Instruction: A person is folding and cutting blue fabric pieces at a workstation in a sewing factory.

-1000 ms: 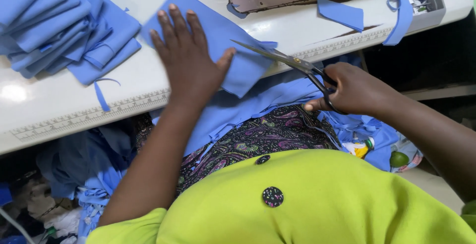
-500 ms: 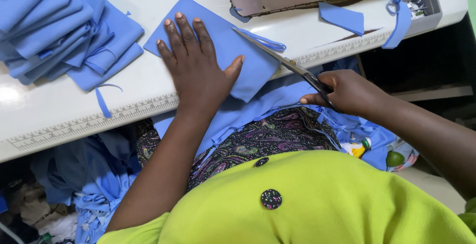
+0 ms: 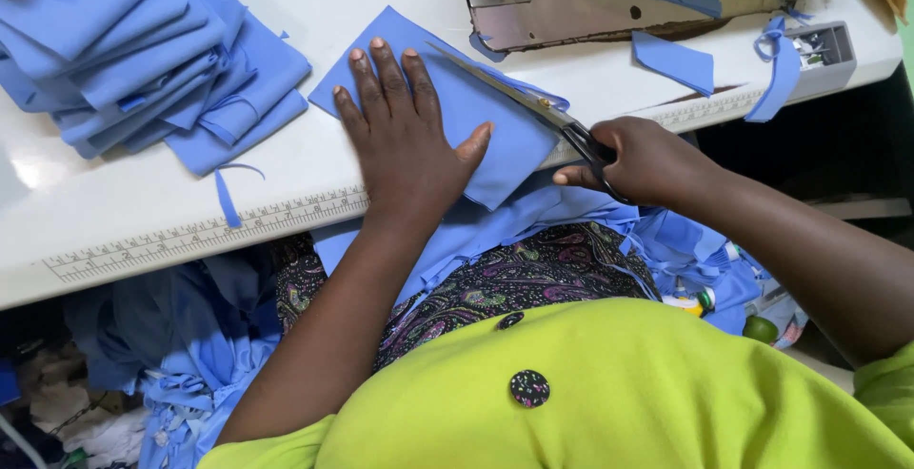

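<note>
Blue fabric piece [image 3: 457,117] lies on white table [image 3: 314,159], pinned flat under spread left hand [image 3: 405,140]; right hand [image 3: 647,159] clenched on scissors [image 3: 533,107], blades along the cloth's far edge. Judging: light, limp, slides easily; hold it flat just beside the cut line. Versus a second ago, blades sit further onto the cloth.
</note>
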